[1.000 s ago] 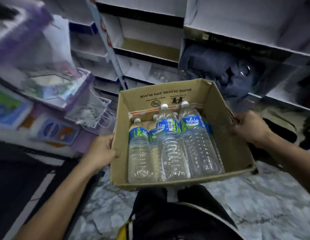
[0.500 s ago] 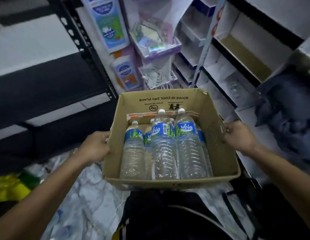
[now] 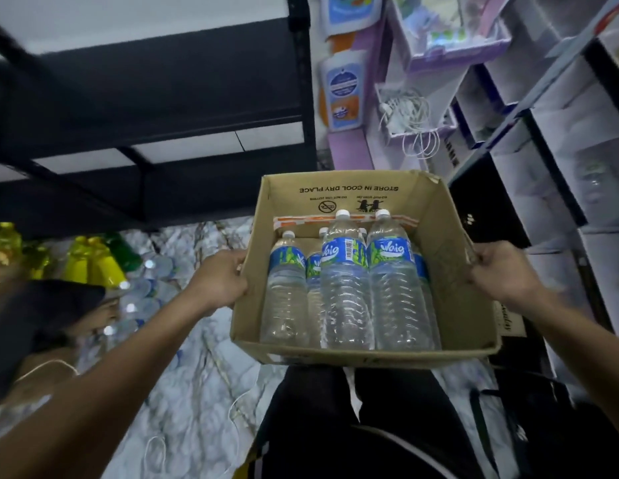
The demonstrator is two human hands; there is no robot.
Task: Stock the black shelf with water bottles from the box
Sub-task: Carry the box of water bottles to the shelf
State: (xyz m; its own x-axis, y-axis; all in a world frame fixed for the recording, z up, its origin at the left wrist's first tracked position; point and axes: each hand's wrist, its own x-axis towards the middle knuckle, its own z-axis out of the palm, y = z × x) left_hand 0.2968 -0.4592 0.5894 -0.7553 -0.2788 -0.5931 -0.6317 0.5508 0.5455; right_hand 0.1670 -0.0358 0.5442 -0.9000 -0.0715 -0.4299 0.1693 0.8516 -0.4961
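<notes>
**Box carried in both hands**

While held clear of the marbled floor, the open brown cardboard box (image 3: 436,236) carries clear plastic water bottles (image 3: 346,288) lying inside. Left hand (image 3: 220,280) clenches its left wall; right hand (image 3: 501,271) grips the right rim. Black metal shelf (image 3: 156,98) stands upper left.

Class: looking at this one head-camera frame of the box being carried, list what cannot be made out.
- Head view: the bottle count; the upper water bottles hide those beneath in the box.
- Black shelf: cut off by the top and left edges.
- Left hand and right hand: fingertips hidden behind the box walls.
</notes>
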